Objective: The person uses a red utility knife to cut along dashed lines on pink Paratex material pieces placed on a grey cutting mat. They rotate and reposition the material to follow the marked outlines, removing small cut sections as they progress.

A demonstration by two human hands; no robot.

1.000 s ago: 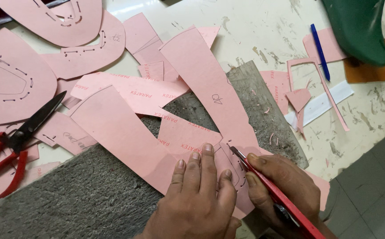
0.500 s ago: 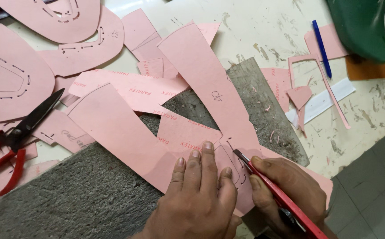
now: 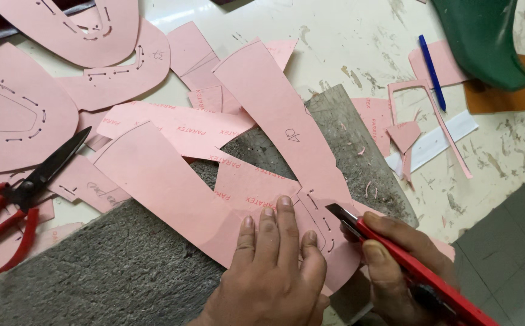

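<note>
On the grey mat (image 3: 93,271), left hand (image 3: 271,265) pins pink pattern (image 3: 262,199); right hand (image 3: 395,265) cuts.

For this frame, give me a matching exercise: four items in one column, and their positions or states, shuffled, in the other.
Items:
1. red utility knife
2. red-handled scissors
3. blue pen
4. left hand

Places or states:
A. lying on the pale table at upper right
B. pressed flat on the pink paper pattern
C. lying at the left edge, blades apart
D. held in the right hand, blade at the pattern

Pairs: 1-D, 2-C, 3-A, 4-B
</note>
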